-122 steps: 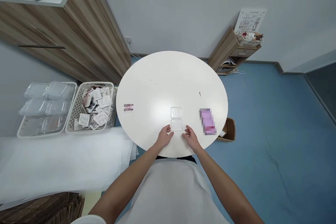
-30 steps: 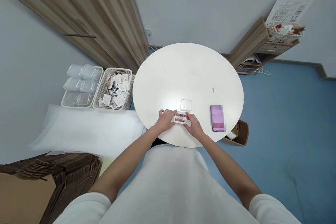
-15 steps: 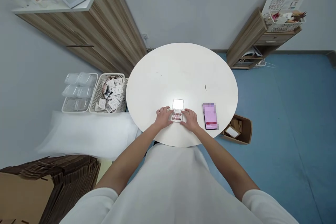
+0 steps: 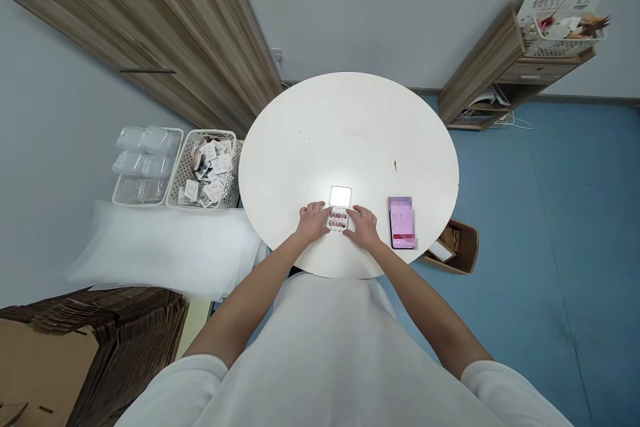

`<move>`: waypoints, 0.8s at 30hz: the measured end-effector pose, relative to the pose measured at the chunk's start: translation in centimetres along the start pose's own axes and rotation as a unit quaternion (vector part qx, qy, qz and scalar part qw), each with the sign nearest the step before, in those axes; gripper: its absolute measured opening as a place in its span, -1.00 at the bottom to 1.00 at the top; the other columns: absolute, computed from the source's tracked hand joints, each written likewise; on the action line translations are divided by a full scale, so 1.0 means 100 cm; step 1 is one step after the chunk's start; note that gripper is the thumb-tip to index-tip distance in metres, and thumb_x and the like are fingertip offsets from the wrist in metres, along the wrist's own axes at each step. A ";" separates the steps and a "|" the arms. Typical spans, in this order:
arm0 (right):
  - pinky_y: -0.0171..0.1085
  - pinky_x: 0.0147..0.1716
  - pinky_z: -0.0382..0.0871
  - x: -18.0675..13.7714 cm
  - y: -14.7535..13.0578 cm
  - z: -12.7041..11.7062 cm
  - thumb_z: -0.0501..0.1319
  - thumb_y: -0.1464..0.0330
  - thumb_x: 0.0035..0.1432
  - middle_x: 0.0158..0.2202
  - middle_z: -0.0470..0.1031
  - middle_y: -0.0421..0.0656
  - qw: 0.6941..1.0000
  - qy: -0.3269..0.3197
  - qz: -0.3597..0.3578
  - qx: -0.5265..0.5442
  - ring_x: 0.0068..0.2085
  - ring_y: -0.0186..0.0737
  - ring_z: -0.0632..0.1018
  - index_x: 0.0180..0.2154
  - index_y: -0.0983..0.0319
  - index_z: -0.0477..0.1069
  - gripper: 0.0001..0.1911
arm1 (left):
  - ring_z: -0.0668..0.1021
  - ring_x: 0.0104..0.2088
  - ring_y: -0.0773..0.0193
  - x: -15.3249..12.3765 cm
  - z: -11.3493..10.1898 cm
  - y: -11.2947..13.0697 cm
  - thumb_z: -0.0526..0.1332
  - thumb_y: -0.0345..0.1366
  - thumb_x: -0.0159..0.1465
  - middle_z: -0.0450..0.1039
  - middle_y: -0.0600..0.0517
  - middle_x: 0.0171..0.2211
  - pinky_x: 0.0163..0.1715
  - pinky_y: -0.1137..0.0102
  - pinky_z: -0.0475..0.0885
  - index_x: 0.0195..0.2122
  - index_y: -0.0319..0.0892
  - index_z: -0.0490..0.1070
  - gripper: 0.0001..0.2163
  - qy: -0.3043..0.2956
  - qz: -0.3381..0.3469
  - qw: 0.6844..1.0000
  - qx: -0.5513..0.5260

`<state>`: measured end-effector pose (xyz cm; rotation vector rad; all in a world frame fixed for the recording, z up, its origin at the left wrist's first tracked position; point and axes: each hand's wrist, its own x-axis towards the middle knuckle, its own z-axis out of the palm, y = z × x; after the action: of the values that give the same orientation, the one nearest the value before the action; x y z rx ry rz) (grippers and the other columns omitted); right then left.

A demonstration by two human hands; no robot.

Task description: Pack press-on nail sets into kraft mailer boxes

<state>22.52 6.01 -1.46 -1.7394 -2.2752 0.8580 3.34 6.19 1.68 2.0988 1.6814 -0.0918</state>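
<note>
A small clear plastic case (image 4: 339,208) lies open on the round white table (image 4: 350,133), its lid flipped away from me. Two rows of dark red and pink press-on nails (image 4: 338,219) sit in its near half. My left hand (image 4: 313,221) rests on the table at the case's left edge, fingers curled against it. My right hand (image 4: 363,227) presses against the case's right edge in the same way. Both hands hold the near half between their fingertips.
A phone (image 4: 401,222) lies on the table right of my hands. Left of the table stand a white basket of small cards (image 4: 206,170) and a basket of clear cases (image 4: 143,163). A cardboard box (image 4: 456,247) sits on the blue floor; flat cartons (image 4: 90,340) lie near left.
The nail strip that lay at the table's left edge is now inside the case's near half. Over the last second my hands have stayed at the case; only the view shifted.
</note>
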 end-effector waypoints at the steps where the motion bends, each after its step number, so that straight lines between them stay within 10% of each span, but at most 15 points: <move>1: -0.06 0.03 -0.05 0.000 0.000 0.000 0.22 0.20 -0.11 0.11 0.11 -0.07 1.000 0.001 0.001 -0.001 0.11 -0.03 0.10 0.05 0.12 0.17 -0.37 | 0.13 0.07 0.01 0.000 0.000 0.000 0.27 -0.24 -0.01 0.11 -0.07 0.10 -0.03 0.11 0.02 0.05 0.02 0.16 -0.44 -0.002 -0.001 1.000 0.000; 17: -0.03 0.04 0.01 -0.006 -0.003 -0.005 0.22 0.26 -0.12 0.07 0.16 -0.08 0.995 -0.004 0.038 0.096 0.09 -0.04 0.17 0.08 0.12 0.11 -0.33 | 0.18 0.06 -0.02 -0.007 0.006 -0.007 0.23 -0.36 -0.01 0.15 -0.12 0.08 -0.01 0.12 0.05 0.14 -0.09 0.02 -0.34 0.008 -0.032 0.989 -0.141; 24: -0.26 -0.23 0.32 -0.015 -0.006 -0.005 0.10 0.36 -0.05 -0.06 0.31 -0.09 0.918 -0.023 0.179 0.354 -0.25 -0.31 0.43 0.09 0.20 0.08 -0.40 | 0.39 -0.14 0.23 -0.017 0.019 -0.009 0.13 -0.49 0.01 0.20 -0.13 0.02 -0.16 0.35 0.30 0.09 -0.20 0.12 -0.45 0.018 -0.158 0.895 -0.416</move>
<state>22.67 4.73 -0.38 -1.7684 -1.3744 1.5554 2.52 4.08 0.21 1.1892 1.6519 0.4879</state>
